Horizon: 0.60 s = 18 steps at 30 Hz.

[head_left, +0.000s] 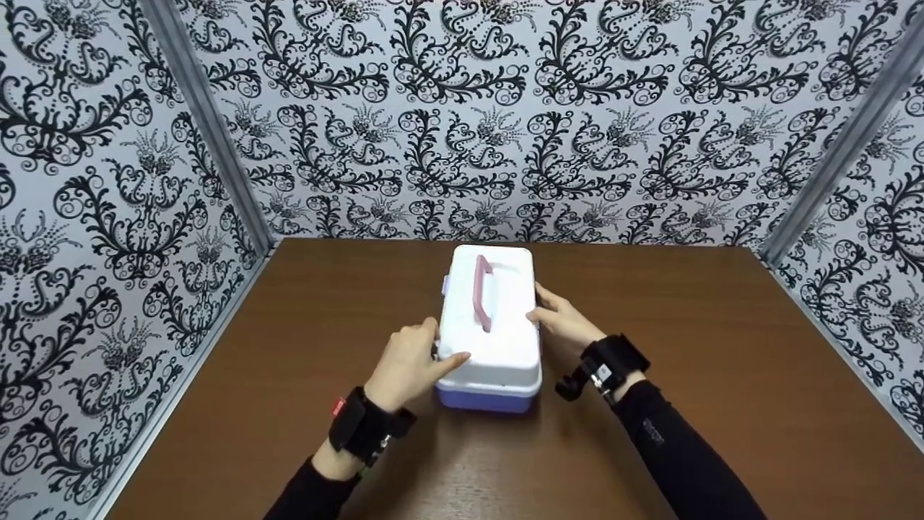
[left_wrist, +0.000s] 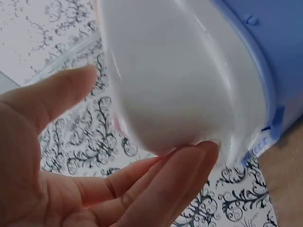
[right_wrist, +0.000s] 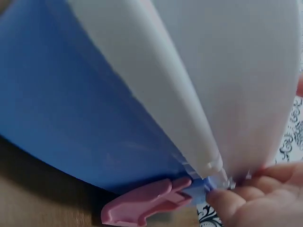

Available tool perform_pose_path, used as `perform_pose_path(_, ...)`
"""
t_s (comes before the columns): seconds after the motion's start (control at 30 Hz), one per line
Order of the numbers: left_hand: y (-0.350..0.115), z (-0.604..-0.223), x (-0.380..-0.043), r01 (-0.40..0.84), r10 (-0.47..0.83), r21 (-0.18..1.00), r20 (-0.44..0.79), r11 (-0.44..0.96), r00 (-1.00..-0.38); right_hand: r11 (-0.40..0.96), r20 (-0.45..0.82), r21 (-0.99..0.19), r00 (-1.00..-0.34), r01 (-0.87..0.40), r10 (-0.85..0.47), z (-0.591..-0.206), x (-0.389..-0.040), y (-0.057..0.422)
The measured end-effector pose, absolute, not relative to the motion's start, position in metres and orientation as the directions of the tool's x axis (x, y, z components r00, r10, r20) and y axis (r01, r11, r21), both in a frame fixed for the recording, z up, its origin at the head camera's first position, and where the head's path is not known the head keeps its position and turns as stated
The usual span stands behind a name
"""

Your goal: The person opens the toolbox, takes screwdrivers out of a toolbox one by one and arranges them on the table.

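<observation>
A storage box (head_left: pixel 509 347) with a white lid, a blue-purple base (head_left: pixel 485 399) and a pink carry handle (head_left: pixel 479 292) stands upright on the table, lid down on the base. My left hand (head_left: pixel 408 365) is at its near left corner. Those fingertips touch the side of the lid (left_wrist: pixel 161 71), while the thumb is spread just off its edge. At the right side, my right hand (head_left: pixel 567 321) grips the lid, thumb over the top edge and curled fingers below the rim. A pink latch (right_wrist: pixel 147 203) hangs swung out from the base near these fingers.
The brown wooden table (head_left: pixel 325 289) reaches back to a wall (head_left: pixel 469 144) with black floral scrolls on white. Similar patterned panels, edged with grey strips, stand at left and right. Black camera straps (head_left: pixel 613 361) sit on both wrists.
</observation>
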<state>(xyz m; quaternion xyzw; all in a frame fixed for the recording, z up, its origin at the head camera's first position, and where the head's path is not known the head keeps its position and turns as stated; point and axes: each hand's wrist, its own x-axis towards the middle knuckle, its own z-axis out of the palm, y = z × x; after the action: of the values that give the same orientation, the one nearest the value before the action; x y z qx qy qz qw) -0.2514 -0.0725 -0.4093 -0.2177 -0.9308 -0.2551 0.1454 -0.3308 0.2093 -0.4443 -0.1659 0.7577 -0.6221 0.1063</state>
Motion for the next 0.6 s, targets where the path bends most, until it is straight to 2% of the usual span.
perform_pose_path(0.2,-0.073,-0.409,-0.248,0.518,0.383,0.399,0.372,0.757,-0.846,0.151,-0.016,-0.988,-0.929,-0.043,-0.369,-0.441,-0.332,0.207)
perform_pose_path(0.43,-0.086,-0.39,-0.261,0.475,0.436,0.461,0.197,0.749,-0.878,0.152,0.01,-0.986,-0.923,-0.074,-0.385,-0.441,-0.334,0.204)
perform_pose_path(0.6,-0.086,-0.379,-0.281,0.523,0.451,0.574,0.277,0.63,-0.848,0.151,0.029,-0.984,-0.922,-0.095,-0.387,-0.44,-0.334,0.204)
